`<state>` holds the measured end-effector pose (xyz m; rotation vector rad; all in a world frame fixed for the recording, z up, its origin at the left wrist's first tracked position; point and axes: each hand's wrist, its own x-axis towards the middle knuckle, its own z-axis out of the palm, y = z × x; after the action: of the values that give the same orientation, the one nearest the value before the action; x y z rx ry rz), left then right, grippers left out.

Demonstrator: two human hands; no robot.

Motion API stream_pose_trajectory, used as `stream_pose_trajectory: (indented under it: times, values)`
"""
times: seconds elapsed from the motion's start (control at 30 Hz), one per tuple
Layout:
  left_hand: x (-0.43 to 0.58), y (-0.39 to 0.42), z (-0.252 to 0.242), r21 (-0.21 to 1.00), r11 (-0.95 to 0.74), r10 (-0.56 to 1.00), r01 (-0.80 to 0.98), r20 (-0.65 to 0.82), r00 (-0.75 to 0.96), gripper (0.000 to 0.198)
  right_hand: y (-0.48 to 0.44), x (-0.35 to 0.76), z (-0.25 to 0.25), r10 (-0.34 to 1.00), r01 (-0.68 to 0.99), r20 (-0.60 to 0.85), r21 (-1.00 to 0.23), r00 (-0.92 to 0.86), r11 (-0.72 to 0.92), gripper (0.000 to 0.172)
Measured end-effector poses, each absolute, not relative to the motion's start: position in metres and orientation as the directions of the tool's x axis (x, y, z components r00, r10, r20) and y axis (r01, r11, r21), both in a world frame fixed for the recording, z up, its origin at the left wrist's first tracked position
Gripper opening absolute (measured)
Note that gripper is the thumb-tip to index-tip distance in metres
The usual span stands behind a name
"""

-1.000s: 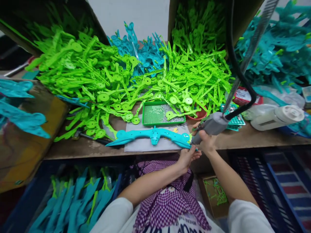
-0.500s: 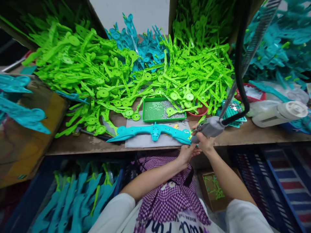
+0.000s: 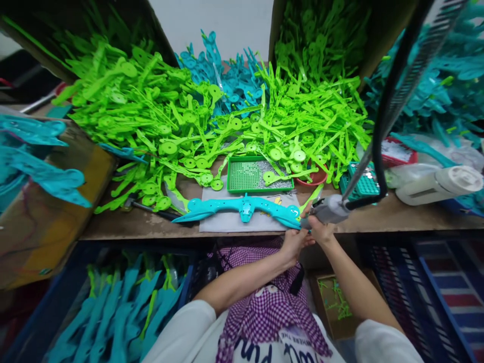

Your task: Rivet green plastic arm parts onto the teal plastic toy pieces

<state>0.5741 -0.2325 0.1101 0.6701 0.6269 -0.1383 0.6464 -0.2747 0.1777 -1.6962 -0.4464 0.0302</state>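
A wing-shaped blue plastic piece (image 3: 227, 205) lies crosswise on a grey cloth (image 3: 212, 224) at the bench's front edge. Green arms reach from both its ends; the right green arm (image 3: 314, 195) shows behind the tool. My right hand (image 3: 322, 232) is wrapped round a grey power screwdriver (image 3: 333, 209), held almost level, its front at the right end of the piece. Just below, my left hand (image 3: 295, 244) is closed at the piece's right tip. The fingers partly hide that tip, and the screwdriver's bit cannot be made out.
Heaped green plastic arms (image 3: 151, 111) and blue pieces (image 3: 242, 75) cover the bench's back. A green tray (image 3: 242, 174) holds small metal parts. A black cable (image 3: 378, 136) and spring hang by the screwdriver. A white bottle (image 3: 434, 186) lies right; a blue crate (image 3: 189, 275) stands below left.
The view has shifted slightly. The screwdriver and my right hand have come a little lower, showing more of the right green arm. Both hands stay at the same end of the blue piece.
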Motion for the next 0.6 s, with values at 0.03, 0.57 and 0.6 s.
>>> stream_pose_trajectory:
  times: [0.03,0.57,0.6]
  values:
    - [0.574,-0.230,0.111,0.528,0.782,0.053,0.331,-0.585,0.809,0.056,-0.272,0.648,0.181,0.298,0.269,0.233,-0.960,0.926,-0.084,0.037]
    - [0.571,-0.022,0.231,0.955,0.014,0.508,-0.296,0.248,0.825,0.064,-0.124,0.641,0.271,0.611,0.480,0.398,-0.877,0.685,0.032,0.038]
    - [0.576,-0.016,0.233,0.954,0.001,0.552,-0.301,0.251,0.795,0.059,-0.114,0.640,0.277,0.612,0.467,0.396,-0.883,0.685,0.049,0.036]
